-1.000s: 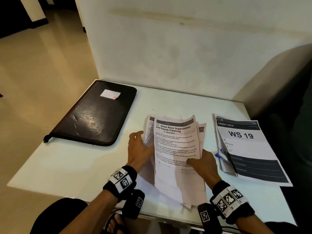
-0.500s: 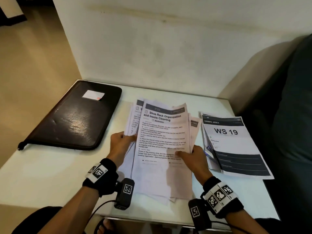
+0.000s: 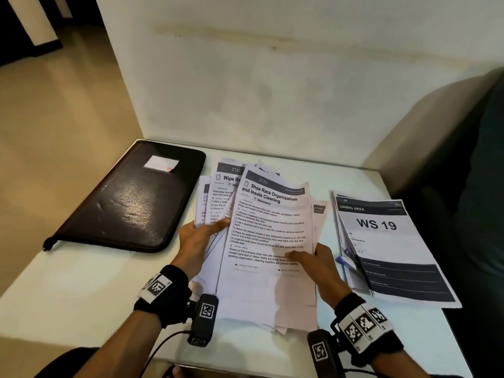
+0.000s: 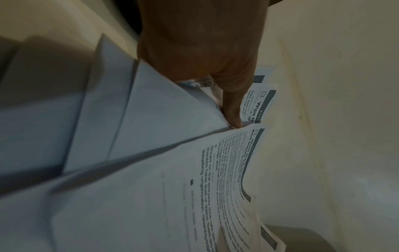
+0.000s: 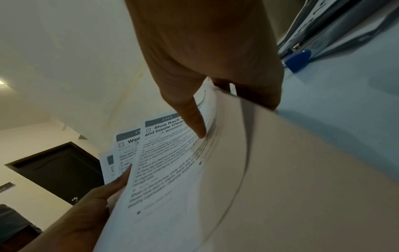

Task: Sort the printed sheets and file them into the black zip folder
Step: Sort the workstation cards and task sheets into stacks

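On the left of the white table (image 3: 81,282) lies the black zip folder (image 3: 128,197), closed and flat, a small white label (image 3: 161,162) on its cover. Just right of it, the left hand (image 3: 197,241) grips the left edge of a fanned bundle of printed sheets (image 3: 268,241), thumb on top and fingers underneath. The top sheet is headed "Shoe Rack Organization and Insole Cleaning". The right hand (image 3: 316,264) pinches the bundle's right edge, its thumb pressed on the print. Further right, apart from the bundle, a second stack (image 3: 390,249) topped by a "WS 19" sheet rests on the table.
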